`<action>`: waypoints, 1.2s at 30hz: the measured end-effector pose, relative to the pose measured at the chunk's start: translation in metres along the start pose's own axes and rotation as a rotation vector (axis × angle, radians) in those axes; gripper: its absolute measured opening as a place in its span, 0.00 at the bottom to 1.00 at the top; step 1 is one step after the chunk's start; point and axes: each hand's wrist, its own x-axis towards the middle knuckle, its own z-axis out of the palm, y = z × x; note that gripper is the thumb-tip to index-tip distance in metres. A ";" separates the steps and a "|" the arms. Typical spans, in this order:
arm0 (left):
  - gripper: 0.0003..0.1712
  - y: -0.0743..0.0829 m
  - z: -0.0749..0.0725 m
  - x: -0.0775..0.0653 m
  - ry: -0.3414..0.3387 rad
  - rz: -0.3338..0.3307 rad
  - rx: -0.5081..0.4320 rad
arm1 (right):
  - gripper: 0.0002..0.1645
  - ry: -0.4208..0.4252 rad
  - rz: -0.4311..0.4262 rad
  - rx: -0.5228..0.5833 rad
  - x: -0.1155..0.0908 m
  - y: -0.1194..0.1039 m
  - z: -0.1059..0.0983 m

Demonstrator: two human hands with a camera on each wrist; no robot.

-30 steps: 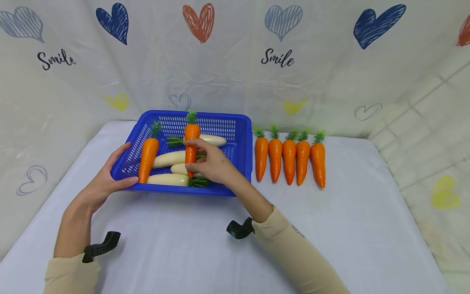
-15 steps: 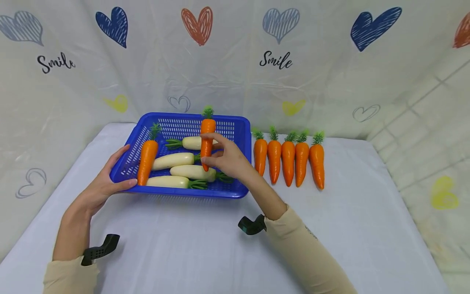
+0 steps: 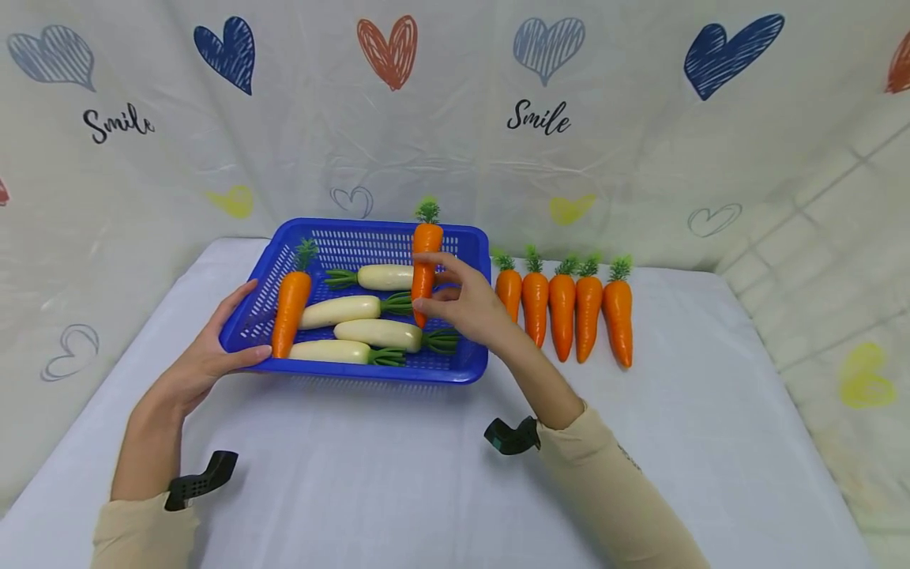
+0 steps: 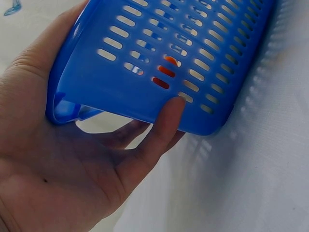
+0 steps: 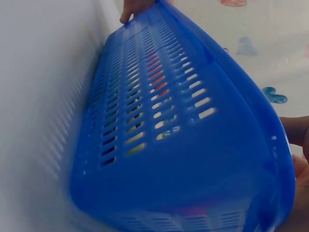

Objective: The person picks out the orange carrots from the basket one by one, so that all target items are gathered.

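Note:
My right hand [image 3: 469, 304] pinches an orange carrot [image 3: 426, 239] by its lower part, green top up, over the right side of a blue slotted basket [image 3: 370, 370]. Inside the basket, another carrot [image 3: 290, 312] leans along the left end, beside several white radishes [image 3: 378, 333] with green stems. My left hand [image 3: 202, 359] grips the basket's left end, thumb at the front corner. In the left wrist view its fingers [image 4: 166, 125] reach under the basket's end wall [image 4: 96, 77]. The basket wall [image 5: 193, 169] fills most of the right wrist view, largely hiding the right hand.
Right of the basket, several carrots [image 3: 562, 316] lie side by side in a row, tops toward the back. A white cloth [image 3: 355, 474] covers the table. Behind it hangs a curtain [image 3: 455, 142] printed with hearts.
My right hand has carried the carrot rightward, from over the middle of the basket to its right side, uncovering the radishes below. The left hand keeps its grip on the basket.

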 end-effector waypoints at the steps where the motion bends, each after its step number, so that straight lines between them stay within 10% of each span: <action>1: 0.57 0.000 0.000 0.000 0.001 -0.002 0.001 | 0.35 0.004 0.000 -0.001 -0.001 0.000 -0.002; 36: 0.57 0.004 0.002 0.000 0.011 -0.013 0.008 | 0.37 0.058 -0.138 0.083 -0.026 0.017 -0.036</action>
